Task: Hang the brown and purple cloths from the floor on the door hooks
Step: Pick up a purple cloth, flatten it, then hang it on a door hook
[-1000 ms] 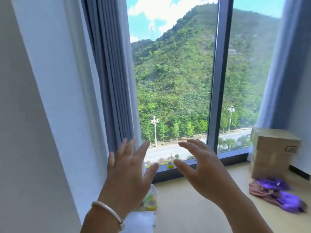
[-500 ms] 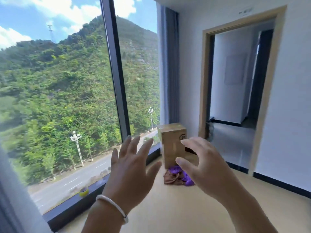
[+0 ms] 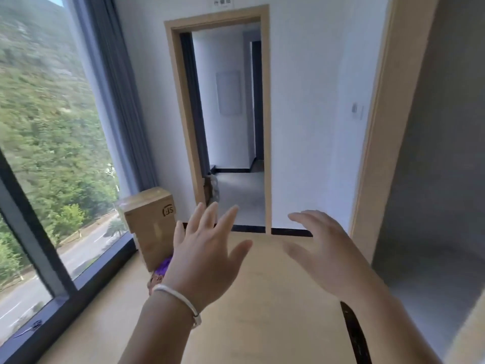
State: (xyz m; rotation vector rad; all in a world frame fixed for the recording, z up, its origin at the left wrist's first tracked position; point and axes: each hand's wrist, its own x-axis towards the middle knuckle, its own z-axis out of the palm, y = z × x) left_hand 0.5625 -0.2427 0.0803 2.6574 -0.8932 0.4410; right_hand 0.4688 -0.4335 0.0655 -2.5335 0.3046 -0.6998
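I see left hand (image 3: 207,261) and right hand (image 3: 325,253) spread wide, empty. Purple cloth (image 3: 163,266), brown cloth (image 3: 155,281) half hidden by box (image 3: 151,224) — risk grabbing only one.

This looks like an unfurnished room in a new flat or apartment block, high above the ground. Along the left of the frame a floor-to-ceiling window (image 3: 39,143) with a dark frame looks out over a green hillside and a road far below, and a grey-blue curtain (image 3: 118,95) hangs bunched in the corner at upper left. The walls are plain white (image 3: 309,101), the floor (image 3: 262,298) is pale wood-coloured with a dark skirting strip. In the centre a light wooden doorway (image 3: 266,114) opens onto another bare room, with a small sign above it. A cardboard box (image 3: 149,219) stands by the window, and a wall switch (image 3: 357,110) sits at right.
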